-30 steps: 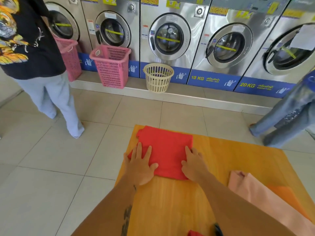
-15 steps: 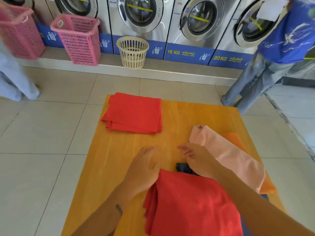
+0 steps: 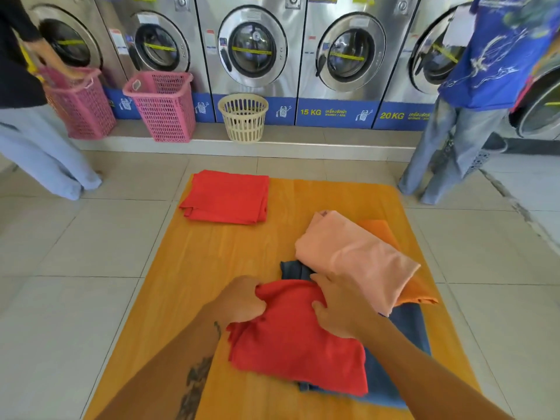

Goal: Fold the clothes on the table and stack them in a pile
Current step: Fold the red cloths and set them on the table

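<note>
**Red cloth coming up off the heap**

Red is what we are gripping now: the crumpled red garment (image 3: 298, 341) is lying at six o'clock on the orange counter (image 3: 212, 259), on top of a dark blue piece (image 3: 403, 334). Our left hand (image 3: 241, 301) is pinching its far left corner with the fingers curled shut on the fabric. Our right hand (image 3: 339, 307) is pressing over its far right edge, thumb tucked against the cloth; we are judging that it is gripping too, though the fingertips are partly hidden. The two hands are sitting apart, each on one far corner.

The relation we are working from: the garment is stretching back from our hands toward six o'clock, its long axis running roughly twelve to six and leaning slightly right. Both hands are about equally near the far edge, with the left one at the freer, outer corner.

At eleven o'clock a folded red piece (image 3: 225, 197) is lying flat near the counter's far edge, well apart from the heap; we are reading it as the start of the pile. At two o'clock a peach garment (image 3: 354, 256) is draped over an orange one (image 3: 415, 291), touching the blue piece beneath.

Next, we are thinking, comes lifting the red garment clear toward the open counter at nine o'clock and spreading it, taking care not to drag the blue one along.
</note>
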The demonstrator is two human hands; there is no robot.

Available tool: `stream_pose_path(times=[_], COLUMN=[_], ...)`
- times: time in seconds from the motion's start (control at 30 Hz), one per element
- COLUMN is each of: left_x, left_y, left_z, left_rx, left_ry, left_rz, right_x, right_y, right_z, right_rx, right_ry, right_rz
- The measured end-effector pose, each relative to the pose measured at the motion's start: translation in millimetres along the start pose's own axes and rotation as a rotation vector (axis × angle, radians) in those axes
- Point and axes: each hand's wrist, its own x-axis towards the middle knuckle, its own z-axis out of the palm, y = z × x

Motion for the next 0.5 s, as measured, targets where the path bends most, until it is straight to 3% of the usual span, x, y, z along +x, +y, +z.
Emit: stream_pose_path(times=[0.13, 0.27, 0.5], left_x=[-22, -41, -57], left_y=[1, -10, -40], left_z=[-6, -10, -9], left_rx=[-0.114, -0.205, -0.558], left_ry=[0.097, 0.118, 0.417], left_rz=[0.071, 0.109, 0.105], right_x=[6, 9, 11], right_y=[0, 1, -8], right_z=[-19, -38, -37], right_rx=[-0.055, 0.087, 0.364], right_ry=[-0.131, -0.219, -0.174], right_rz=[0.046, -0.003, -0.123])
